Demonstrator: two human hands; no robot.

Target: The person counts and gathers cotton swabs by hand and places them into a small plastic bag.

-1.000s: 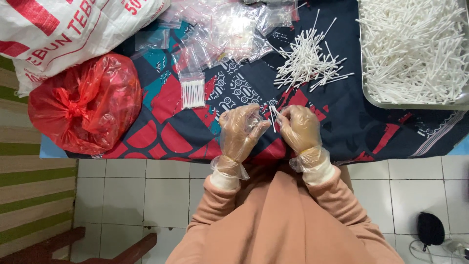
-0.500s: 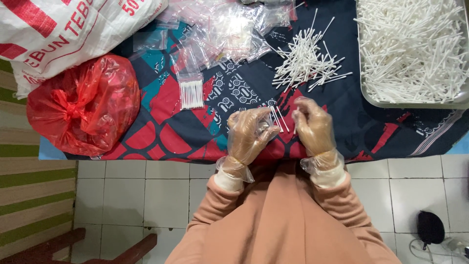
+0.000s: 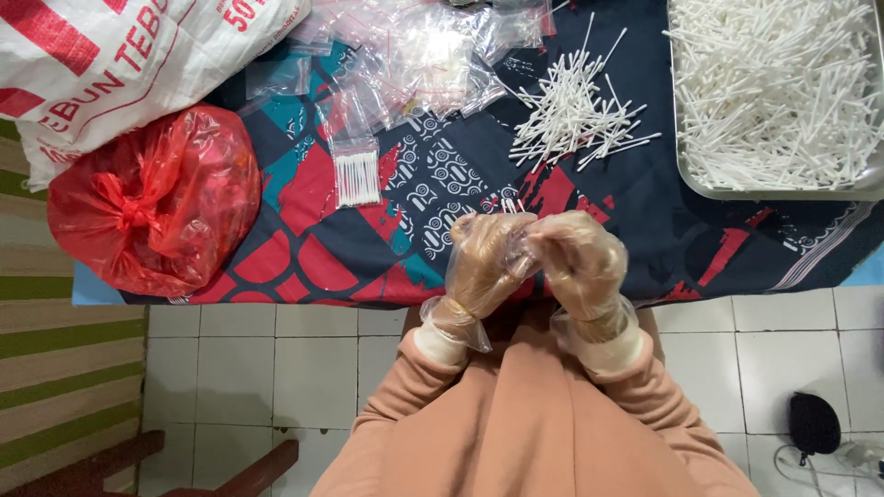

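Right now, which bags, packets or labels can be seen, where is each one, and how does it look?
White woven sack: top left corner, red printed stripes and lettering.
Red plastic bag: left, below the sack, knotted, bulging.
Small clear pouch: on the patterned cloth, filled with white swabs.
Pile of empty clear pouches: top centre, crumpled.
No screens or signs.
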